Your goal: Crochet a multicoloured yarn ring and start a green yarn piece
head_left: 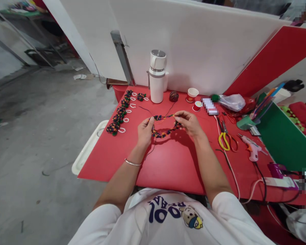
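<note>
A multicoloured crocheted strip [164, 134] hangs in a loop between my two hands, above the red table. My left hand [145, 131] pinches one end of it between thumb and fingers. At the other side, my right hand [188, 123] has its thumb and fingertips closed on the strip. Loose dark yarn tails trail from the work, one towards a dark multicoloured yarn ball [173, 96] behind it. Finished-looking crocheted flowers [118, 118] with white bead loops stand in a row at the table's left.
A white thermos [157, 81], a paper cup [192, 94] and a red thread spool [197, 106] stand at the back. Yellow-handled pliers [224, 140], scissors [232, 141], a pink glue gun [252, 147] and a power strip [280, 182] with cables lie right. A green box [283, 136] borders them.
</note>
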The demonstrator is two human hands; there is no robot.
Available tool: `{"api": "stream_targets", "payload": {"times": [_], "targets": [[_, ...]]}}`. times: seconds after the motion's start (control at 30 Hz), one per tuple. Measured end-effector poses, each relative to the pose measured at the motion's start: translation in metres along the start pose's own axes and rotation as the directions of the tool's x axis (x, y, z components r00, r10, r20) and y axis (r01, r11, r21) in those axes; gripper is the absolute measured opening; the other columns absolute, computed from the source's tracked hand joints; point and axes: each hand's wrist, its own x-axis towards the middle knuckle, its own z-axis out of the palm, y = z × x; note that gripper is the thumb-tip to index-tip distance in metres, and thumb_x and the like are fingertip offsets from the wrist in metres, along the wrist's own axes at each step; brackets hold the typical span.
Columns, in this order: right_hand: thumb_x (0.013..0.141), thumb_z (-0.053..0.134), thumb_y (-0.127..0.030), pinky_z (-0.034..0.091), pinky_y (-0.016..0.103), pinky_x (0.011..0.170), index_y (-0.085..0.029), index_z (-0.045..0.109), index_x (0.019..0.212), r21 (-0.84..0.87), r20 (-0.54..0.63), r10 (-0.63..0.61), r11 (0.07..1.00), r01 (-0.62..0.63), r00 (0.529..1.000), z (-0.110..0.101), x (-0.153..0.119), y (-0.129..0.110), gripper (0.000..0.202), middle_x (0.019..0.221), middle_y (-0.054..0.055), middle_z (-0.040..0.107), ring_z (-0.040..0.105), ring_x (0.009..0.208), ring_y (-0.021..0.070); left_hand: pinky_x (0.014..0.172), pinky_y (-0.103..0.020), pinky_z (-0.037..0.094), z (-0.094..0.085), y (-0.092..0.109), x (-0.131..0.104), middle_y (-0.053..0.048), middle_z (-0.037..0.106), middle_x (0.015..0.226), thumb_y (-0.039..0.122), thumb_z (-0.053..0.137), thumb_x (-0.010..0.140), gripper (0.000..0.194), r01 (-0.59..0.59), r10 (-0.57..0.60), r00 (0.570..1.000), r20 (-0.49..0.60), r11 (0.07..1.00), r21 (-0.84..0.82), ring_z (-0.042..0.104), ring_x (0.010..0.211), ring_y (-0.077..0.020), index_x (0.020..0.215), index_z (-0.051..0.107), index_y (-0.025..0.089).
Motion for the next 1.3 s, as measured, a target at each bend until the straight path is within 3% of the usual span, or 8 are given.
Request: {"api": "stream_targets", "payload": {"times": [0.23, 0.43, 0.63, 0.9, 1.1, 1.2, 1.3], "targets": [[0.065, 0.097, -0.046, 0.050, 0.021, 0.050, -0.026, 0.081, 0.098, -0.034, -0.033, -0.177, 0.984, 0.176, 0.984, -0.010, -0.005, -0.013, 0.042, 0.082, -0.001, 0.076, 0.068, 0.069, 0.0122, 0.047, -0.024, 0.030, -0.002, -0.008, 0.000, 0.003, 0.044, 0.053, 0.073, 0.070, 0.092, 0.065, -0.016, 0.016, 0.995, -0.100, 1.000, 0.005, 0.036, 0.049, -0.0083, 0.058, 0.051, 0.021], [0.068, 0.095, -0.047, 0.047, 0.022, 0.048, -0.025, 0.083, 0.094, -0.094, -0.042, -0.197, 0.977, 0.193, 0.979, -0.015, -0.006, -0.018, 0.035, 0.076, -0.001, 0.076, 0.065, 0.063, 0.0112, 0.048, -0.026, 0.028, -0.004, -0.014, 0.000, 0.002, 0.045, 0.054, 0.082, 0.069, 0.086, 0.069, -0.059, 0.061, 0.994, -0.085, 0.998, 0.036, 0.036, 0.050, -0.0094, 0.058, 0.052, 0.021], [0.070, 0.094, -0.042, 0.047, 0.023, 0.050, -0.025, 0.086, 0.092, -0.178, -0.077, -0.211, 0.965, 0.195, 0.974, -0.017, -0.007, -0.020, 0.029, 0.078, -0.001, 0.079, 0.062, 0.059, 0.0092, 0.049, -0.025, 0.030, -0.003, -0.015, -0.002, 0.003, 0.048, 0.056, 0.078, 0.071, 0.087, 0.066, -0.053, 0.055, 0.995, -0.084, 0.998, 0.018, 0.037, 0.051, -0.0093, 0.060, 0.053, 0.020], [0.048, 0.106, -0.046, 0.055, 0.021, 0.053, -0.027, 0.086, 0.085, 0.071, -0.166, -0.076, 0.994, 0.088, 0.983, -0.026, -0.010, -0.031, 0.046, 0.078, -0.003, 0.080, 0.065, 0.060, 0.0078, 0.049, -0.021, 0.030, 0.004, -0.010, -0.002, 0.007, 0.049, 0.054, 0.063, 0.093, 0.069, 0.053, 0.005, -0.005, 1.000, 0.016, 0.999, 0.042, 0.036, 0.050, -0.0062, 0.069, 0.067, 0.017], [0.049, 0.107, -0.045, 0.058, 0.022, 0.057, -0.028, 0.086, 0.089, 0.117, -0.125, -0.034, 0.992, 0.049, 0.992, -0.036, -0.013, -0.034, 0.049, 0.082, -0.003, 0.081, 0.067, 0.064, 0.0078, 0.050, -0.021, 0.031, 0.003, -0.007, -0.006, 0.007, 0.048, 0.054, 0.068, 0.090, 0.068, 0.056, 0.042, -0.052, 0.994, 0.094, 0.994, 0.104, 0.037, 0.052, -0.0064, 0.071, 0.069, 0.017], [0.051, 0.106, -0.047, 0.058, 0.023, 0.060, -0.028, 0.086, 0.091, 0.101, -0.137, -0.067, 0.992, 0.081, 0.988, -0.040, -0.013, -0.035, 0.048, 0.084, -0.003, 0.081, 0.068, 0.065, 0.0081, 0.052, -0.022, 0.031, 0.003, -0.006, -0.009, 0.005, 0.050, 0.056, 0.073, 0.090, 0.065, 0.062, 0.120, -0.146, 0.963, 0.226, 0.985, 0.125, 0.039, 0.054, -0.0064, 0.066, 0.067, 0.016], [0.055, 0.105, -0.048, 0.059, 0.024, 0.062, -0.029, 0.086, 0.092, 0.031, -0.166, -0.113, 0.992, 0.120, 0.980, -0.047, -0.015, -0.038, 0.046, 0.085, -0.003, 0.081, 0.069, 0.068, 0.0088, 0.062, -0.025, 0.043, 0.002, -0.004, -0.013, 0.001, 0.064, 0.068, 0.060, 0.101, 0.053, 0.057, 0.225, -0.265, 0.897, 0.354, 0.963, 0.149, 0.052, 0.063, -0.0093, 0.077, 0.076, 0.014]]}}
